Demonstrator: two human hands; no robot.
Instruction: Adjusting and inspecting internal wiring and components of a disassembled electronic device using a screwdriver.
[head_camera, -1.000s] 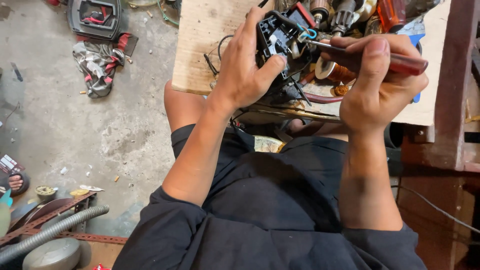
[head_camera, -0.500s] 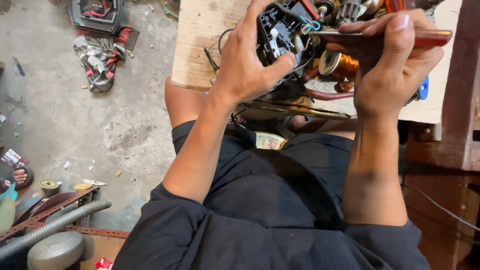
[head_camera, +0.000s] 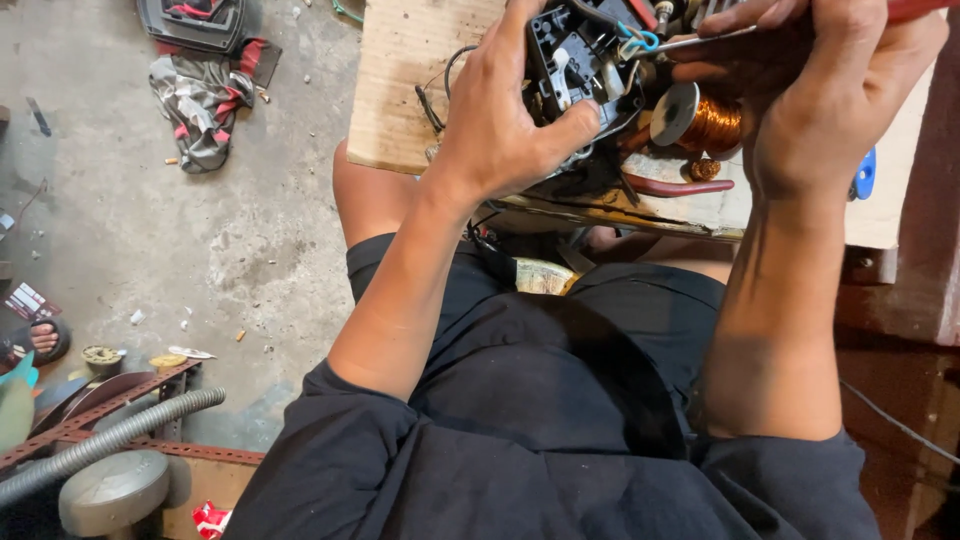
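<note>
My left hand (head_camera: 505, 130) grips a black power-tool housing (head_camera: 580, 50) with its inner parts and wires exposed, held over a wooden board (head_camera: 405, 80) on my lap. My right hand (head_camera: 830, 90) is closed around a red-handled screwdriver (head_camera: 700, 40) whose metal shaft points left into the housing near a blue wire loop (head_camera: 640, 42). Just below the shaft sits a copper-wound coil (head_camera: 705, 120).
A grey and red rag (head_camera: 205, 95) and a dark tool case (head_camera: 195, 20) lie on the concrete floor at upper left. A grey ribbed hose (head_camera: 110, 440), rusty perforated metal strips (head_camera: 95, 405) and a round grey lid (head_camera: 110, 490) are at lower left. A red wooden frame (head_camera: 915, 260) stands at right.
Both hands have risen toward the top of the view with the housing and screwdriver. The screwdriver handle has partly left the frame. The grips are unchanged.
</note>
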